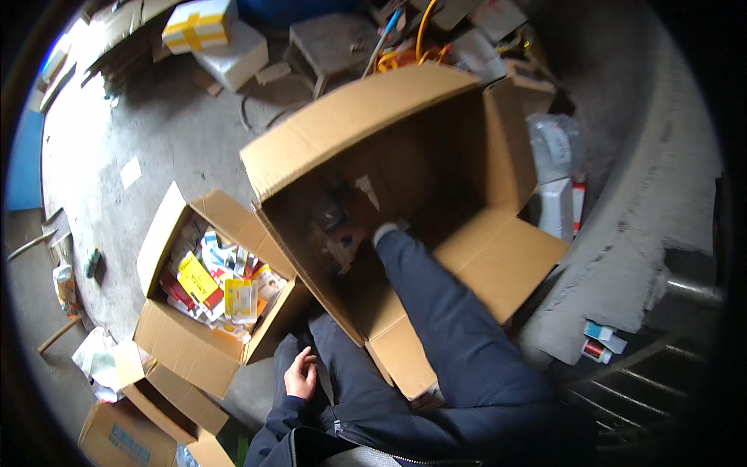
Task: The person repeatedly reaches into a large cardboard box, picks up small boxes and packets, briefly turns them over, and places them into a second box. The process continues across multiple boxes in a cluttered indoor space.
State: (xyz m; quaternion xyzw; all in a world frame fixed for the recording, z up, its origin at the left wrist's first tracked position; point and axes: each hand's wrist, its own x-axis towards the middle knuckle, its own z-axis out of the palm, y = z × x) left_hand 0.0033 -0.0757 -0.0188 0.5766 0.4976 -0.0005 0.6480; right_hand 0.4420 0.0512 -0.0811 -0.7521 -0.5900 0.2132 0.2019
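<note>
A large brown cardboard box (373,101) lies with its open side facing me and its flaps spread. My right arm reaches deep into it. Inside, my right hand (359,220) is in dark shadow, near some small torn or crumpled pieces (334,245) and a dark item; whether its fingers grip anything is hidden. My left hand (300,375) rests on my leg, fingers loosely bent and nothing visible in them. Left of the large box stands a smaller open carton (187,335), holding many small printed boxes and packets, among them a yellow packet (197,279).
Another open carton (159,405) sits at the lower left. Behind the large box are a low stool (331,43), white foam boxes (233,58) and orange tubing. A plastic-wrapped bundle (554,148) lies to its right, with small packages (599,342) by a metal rack (630,401).
</note>
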